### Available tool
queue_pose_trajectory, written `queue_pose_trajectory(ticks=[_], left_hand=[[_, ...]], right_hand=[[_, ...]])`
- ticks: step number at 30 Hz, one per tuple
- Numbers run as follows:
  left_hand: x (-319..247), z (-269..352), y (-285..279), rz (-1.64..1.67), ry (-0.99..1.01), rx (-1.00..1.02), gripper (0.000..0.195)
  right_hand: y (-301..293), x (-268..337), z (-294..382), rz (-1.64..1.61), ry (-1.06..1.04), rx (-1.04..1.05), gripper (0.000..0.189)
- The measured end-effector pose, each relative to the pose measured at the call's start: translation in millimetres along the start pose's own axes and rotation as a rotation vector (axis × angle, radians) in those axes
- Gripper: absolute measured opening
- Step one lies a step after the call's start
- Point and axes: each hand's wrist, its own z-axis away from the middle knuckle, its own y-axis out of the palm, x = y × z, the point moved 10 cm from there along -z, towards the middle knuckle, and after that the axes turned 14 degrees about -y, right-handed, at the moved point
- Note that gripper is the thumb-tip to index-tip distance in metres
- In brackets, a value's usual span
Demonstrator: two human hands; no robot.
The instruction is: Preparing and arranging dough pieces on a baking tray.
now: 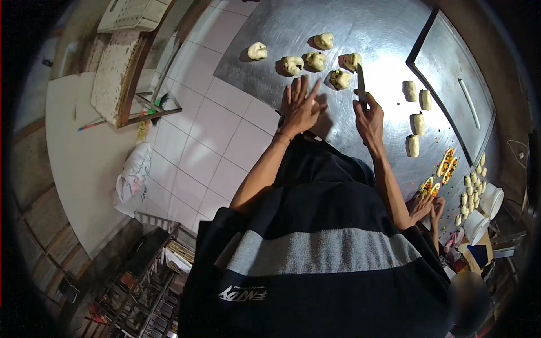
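My right hand (370, 122) grips a knife (361, 82), its blade pointing away from me. The blade's tip reaches the side of a pale dough lump (351, 62) with dark bits in it. My left hand (301, 105) is spread over the near edge of the metal table (279, 23), fingers apart and holding nothing. Just beyond its fingertips lies another dough lump (293, 66). A further lump (340, 79) sits between my two hands, and several more are scattered behind, one lump (257, 51) lying far to the left.
Several dough rolls (414, 145) lie right of the knife. Farther right, another person's hands (422, 208) touch dough strips with colourful filling (446, 162), near many small rolls (470, 194) and white buckets (492, 202). A dark-edged metal panel (456, 80) borders the table. A white sack (134, 181) stands left.
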Motion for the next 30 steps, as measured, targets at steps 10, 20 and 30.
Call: queue_pose_trajectory(ticks=[10, 20, 30], left_hand=[[101.7, 10.5, 7.2, 0.482, -0.732, 0.158, 0.03], [39.7, -14.7, -82.0, 0.879, -0.441, 0.021, 0.016], [46.4, 7.1, -63.9, 0.219, -0.211, -0.168, 0.021]], right_hand=[[47.8, 33.3, 3.4, 0.016, -0.196, 0.129, 0.025], [68.3, 51.2, 6.8, -0.066, -0.28, 0.239, 0.035], [79.5, 60.2, 26.5, 0.085, -0.213, 0.378, 0.063]])
